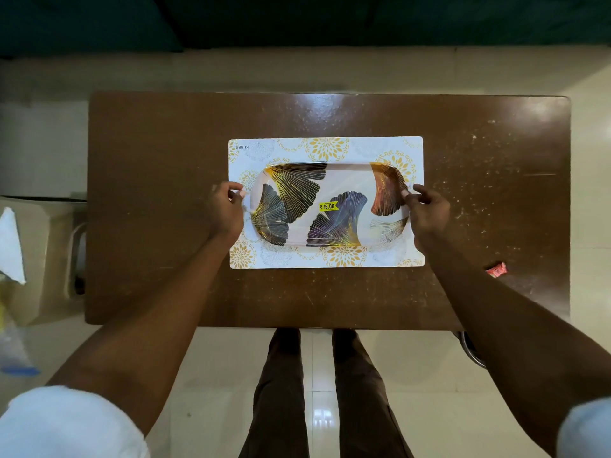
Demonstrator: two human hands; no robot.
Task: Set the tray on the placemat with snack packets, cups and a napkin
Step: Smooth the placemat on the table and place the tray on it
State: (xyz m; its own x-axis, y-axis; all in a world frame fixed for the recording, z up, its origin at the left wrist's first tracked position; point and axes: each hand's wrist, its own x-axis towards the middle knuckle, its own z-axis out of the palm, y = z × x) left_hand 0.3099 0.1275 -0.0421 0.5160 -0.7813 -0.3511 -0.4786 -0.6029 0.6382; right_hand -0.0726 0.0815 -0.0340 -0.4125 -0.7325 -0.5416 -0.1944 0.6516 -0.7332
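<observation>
An oblong tray (344, 180) printed with dark and gold fan-shaped leaves lies on a white placemat (327, 147) with yellow flower motifs, in the middle of the brown table (158, 180). A yellow price sticker (328, 206) sits near the tray's middle. My left hand (228, 206) grips the tray's left end, fingers curled over the rim. My right hand (426, 209) pinches the right end. The tray holds nothing. No cups are in view.
A small red snack packet (496, 270) lies on the table near its right front corner. Left of the table stands a beige box (43, 259) with white paper (11, 249) on it. My legs stand at the table's front edge.
</observation>
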